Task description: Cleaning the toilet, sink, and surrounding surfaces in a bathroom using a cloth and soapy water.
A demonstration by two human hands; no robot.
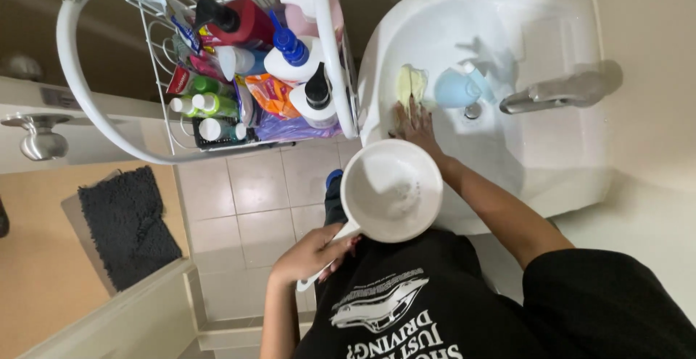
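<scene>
a small bathroom seen from above. the floor is laid in pale square tiles with thin grout lines. a dark shaggy mat lies at the left on a tan patch of floor. a white door with a round metal knob stands at the left edge. the walls are plain cream, lit softly and evenly

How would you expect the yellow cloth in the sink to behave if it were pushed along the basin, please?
The yellow cloth lies crumpled under the right hand, so it is probably floppy and would bunch rather than slide stiffly. The sink looks glossy, so the cloth would likely glide easily. It seems light, and unlikely to roll.
</scene>
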